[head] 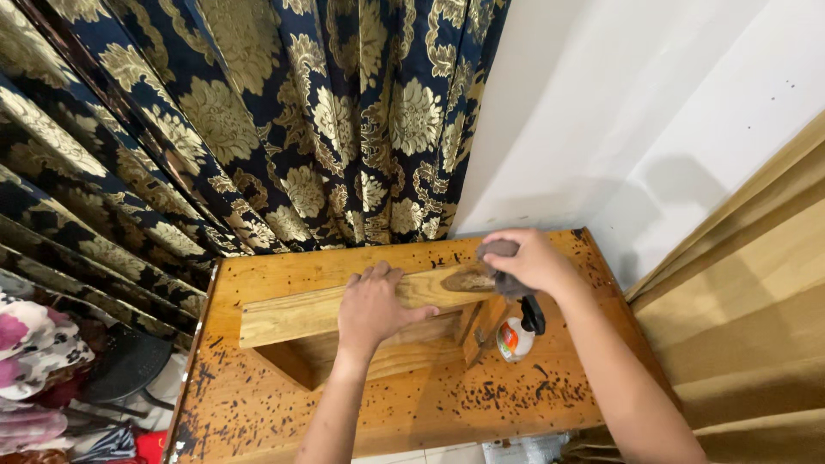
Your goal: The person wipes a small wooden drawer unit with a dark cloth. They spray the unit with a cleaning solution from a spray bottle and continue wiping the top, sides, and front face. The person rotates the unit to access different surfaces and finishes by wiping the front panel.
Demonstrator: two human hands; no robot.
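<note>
The right hand (526,259) is curled over a dark grey cloth (503,268), fingers bunched around it, pressing it onto the right end of a small wooden shelf (301,314). The cloth sits under the palm and pokes out at the fingertips, touching a darker knot in the shelf's top board. The left hand (371,307) lies flat on the same board, fingers together and pointing away from the person, thumb spread towards the right; it grips nothing and rests near the middle of the board, close to the right hand but apart from it.

The shelf stands on a wooden counter (258,404) whose top is speckled with many small dark flecks. Just beside the shelf's right leg, below the right hand, a small spray bottle (517,333) lies on the counter, white and orange with a black trigger head.

Behind the counter hangs a dark blue curtain (258,120) with a gold flower pattern, and next to it a white wall (636,112). At the right is a tan curtain (756,292). At the lower left, beside the counter, lie flowered fabrics (30,344) and a dark round stool (129,365).
</note>
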